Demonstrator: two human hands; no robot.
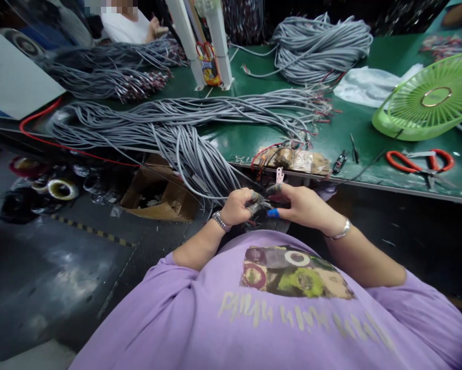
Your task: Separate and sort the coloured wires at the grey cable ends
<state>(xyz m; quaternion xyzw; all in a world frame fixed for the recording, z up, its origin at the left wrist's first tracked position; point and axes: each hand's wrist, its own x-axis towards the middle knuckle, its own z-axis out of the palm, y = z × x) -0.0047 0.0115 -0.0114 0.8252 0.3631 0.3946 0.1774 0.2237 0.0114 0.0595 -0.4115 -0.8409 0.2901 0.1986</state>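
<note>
Two-handed, works close to the body, just off the near edge of the green table (354, 118). Seems to pinch wire ends (266, 203) between thumb and forefinger of the left hand (236, 206), with the other fingers curled in. Shows thumb and forefinger of the right hand (306, 206) apart at the tips, right beside the same spot; cannot tell whether clamped on anything. Lies, as a long bundle of grey cables (205, 154), partly along the table and partly over its edge, down to just behind the left hand.

Likely heavy as a bundle, light strand by strand; probably springy and rather stiff in the jacket, smooth enough to slide, soft and easily bent or snapped at the bared ends. Best taken hold of on the jacket just short of the ends, with the rest left resting on the table.

Hard to make out anything exact between the fingertips, owing to blur and finger wraps. Cannot trace any single cable from bundle to fingers. Cannot identify the pale pink piece (279, 174) just above the right forefinger. Cut off along the top: a co-worker in white (125, 23) and, far right, another person's arm (461, 14).
</note>
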